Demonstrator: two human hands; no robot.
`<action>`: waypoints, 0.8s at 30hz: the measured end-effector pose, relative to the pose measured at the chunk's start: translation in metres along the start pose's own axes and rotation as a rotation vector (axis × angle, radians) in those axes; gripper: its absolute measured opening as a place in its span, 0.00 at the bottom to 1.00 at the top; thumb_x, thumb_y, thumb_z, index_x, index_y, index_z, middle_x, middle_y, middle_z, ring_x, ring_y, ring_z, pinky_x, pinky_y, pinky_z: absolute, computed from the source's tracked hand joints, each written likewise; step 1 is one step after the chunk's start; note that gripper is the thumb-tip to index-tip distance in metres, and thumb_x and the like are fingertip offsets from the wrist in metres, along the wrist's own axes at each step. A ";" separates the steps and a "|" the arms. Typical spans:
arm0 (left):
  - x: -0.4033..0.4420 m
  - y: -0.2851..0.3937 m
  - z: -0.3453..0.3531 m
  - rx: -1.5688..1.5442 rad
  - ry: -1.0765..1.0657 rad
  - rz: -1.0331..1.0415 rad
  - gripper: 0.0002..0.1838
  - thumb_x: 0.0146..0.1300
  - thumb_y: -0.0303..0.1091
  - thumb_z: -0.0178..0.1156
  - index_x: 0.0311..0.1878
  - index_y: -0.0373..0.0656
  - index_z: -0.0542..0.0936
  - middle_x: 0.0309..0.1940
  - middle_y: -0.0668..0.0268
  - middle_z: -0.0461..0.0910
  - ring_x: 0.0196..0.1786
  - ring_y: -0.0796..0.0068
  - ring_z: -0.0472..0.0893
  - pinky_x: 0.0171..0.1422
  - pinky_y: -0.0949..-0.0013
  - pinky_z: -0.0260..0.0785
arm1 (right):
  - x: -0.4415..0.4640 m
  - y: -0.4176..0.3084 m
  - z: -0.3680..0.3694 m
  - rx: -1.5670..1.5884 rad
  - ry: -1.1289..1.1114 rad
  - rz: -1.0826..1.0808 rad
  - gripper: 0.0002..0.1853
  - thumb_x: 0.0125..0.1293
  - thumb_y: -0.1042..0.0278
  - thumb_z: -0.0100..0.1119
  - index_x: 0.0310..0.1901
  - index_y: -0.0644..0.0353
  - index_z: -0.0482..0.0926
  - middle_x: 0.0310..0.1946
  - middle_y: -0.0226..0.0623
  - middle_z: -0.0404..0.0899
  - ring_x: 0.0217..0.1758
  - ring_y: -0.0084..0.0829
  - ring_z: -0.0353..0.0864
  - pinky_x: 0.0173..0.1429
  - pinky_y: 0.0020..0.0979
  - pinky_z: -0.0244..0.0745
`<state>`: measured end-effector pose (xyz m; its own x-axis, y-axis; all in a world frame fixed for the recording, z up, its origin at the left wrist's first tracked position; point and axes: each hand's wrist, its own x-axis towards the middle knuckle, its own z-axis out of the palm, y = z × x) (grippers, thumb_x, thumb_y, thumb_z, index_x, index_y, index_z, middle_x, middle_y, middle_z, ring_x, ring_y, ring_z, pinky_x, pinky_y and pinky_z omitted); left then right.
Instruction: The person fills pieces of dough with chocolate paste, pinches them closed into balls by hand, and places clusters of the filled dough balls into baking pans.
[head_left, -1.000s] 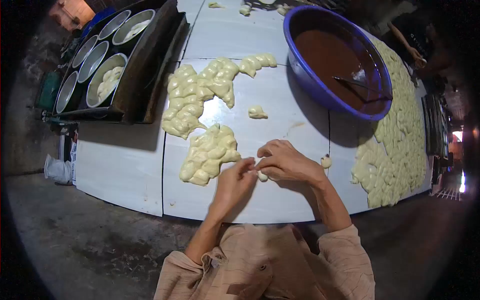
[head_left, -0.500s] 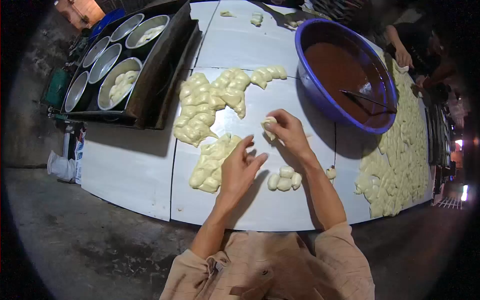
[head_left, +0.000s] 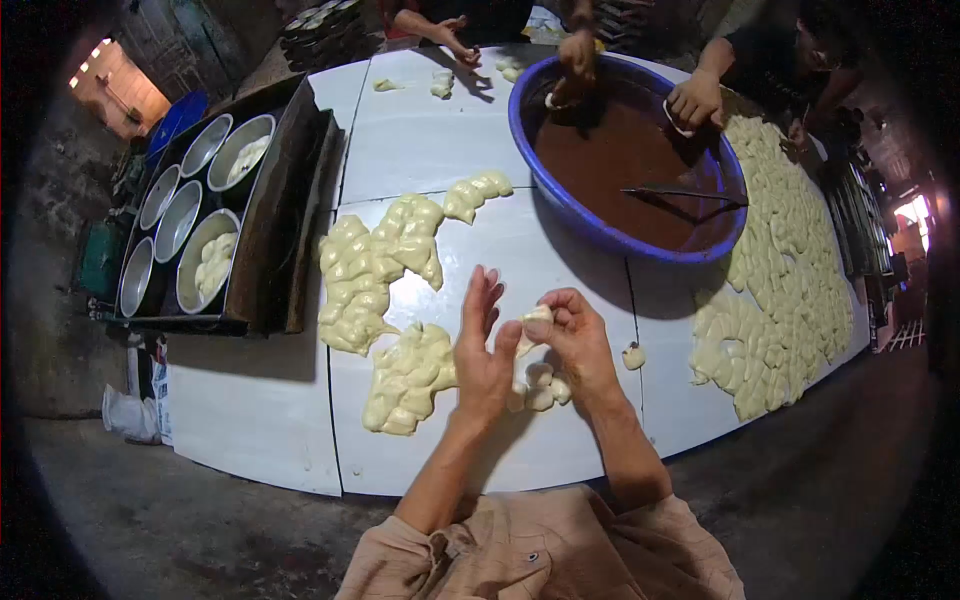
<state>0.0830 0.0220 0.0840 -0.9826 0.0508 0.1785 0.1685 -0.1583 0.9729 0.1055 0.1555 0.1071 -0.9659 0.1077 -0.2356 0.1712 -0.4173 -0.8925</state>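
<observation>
White desk carries the dough. Right side: broad sheet of lobed dough. Left: dark crate of round metal tins; the near right tin and the far right tin each hold pale dough. Beyond the right hand: purple tub of brown liquid, dark stick lying across it, co-workers' hands over it. Lobed slab lies just beside the left hand, which is spread, thumb apart. Ball cluster rests on the desk between the hands, bodyward. Right hand pinches a dough piece; piece lies right of the left thumb, near it (contact: cannot tell). Its long axis is uncertain, fingers partly covering it.
</observation>
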 end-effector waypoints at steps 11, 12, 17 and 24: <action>-0.032 -0.029 0.082 -0.536 -0.201 -0.211 0.50 0.64 0.32 0.71 0.82 0.43 0.48 0.70 0.46 0.69 0.64 0.60 0.79 0.67 0.64 0.73 | -0.002 -0.067 -0.022 0.383 -0.130 -0.032 0.07 0.73 0.68 0.62 0.46 0.59 0.76 0.39 0.29 0.81 0.38 0.19 0.80 0.44 0.23 0.78; -0.030 -0.030 0.080 -0.534 -0.225 -0.308 0.52 0.64 0.28 0.71 0.83 0.46 0.45 0.72 0.46 0.67 0.63 0.60 0.79 0.66 0.64 0.74 | 0.010 -0.076 -0.032 0.235 -0.034 -0.192 0.06 0.74 0.69 0.61 0.46 0.58 0.76 0.38 0.29 0.81 0.37 0.19 0.80 0.44 0.22 0.78; -0.007 0.001 0.036 -0.168 -0.234 -0.362 0.28 0.74 0.34 0.61 0.73 0.39 0.68 0.55 0.51 0.82 0.49 0.69 0.85 0.54 0.68 0.78 | 0.079 -0.147 -0.092 -0.711 0.101 -0.265 0.11 0.72 0.62 0.58 0.45 0.62 0.78 0.36 0.34 0.83 0.40 0.24 0.83 0.44 0.30 0.77; -0.001 -0.004 0.019 -0.044 -0.259 -0.415 0.22 0.74 0.37 0.61 0.65 0.34 0.75 0.51 0.55 0.84 0.49 0.70 0.85 0.52 0.69 0.78 | 0.150 -0.119 -0.124 -1.561 -0.376 0.016 0.14 0.65 0.63 0.56 0.48 0.60 0.82 0.44 0.49 0.85 0.50 0.52 0.84 0.53 0.46 0.75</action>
<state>0.0847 0.0408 0.0831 -0.9136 0.3612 -0.1866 -0.2421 -0.1145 0.9635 -0.0356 0.3330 0.1308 -0.9124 -0.2032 -0.3554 -0.0247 0.8939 -0.4476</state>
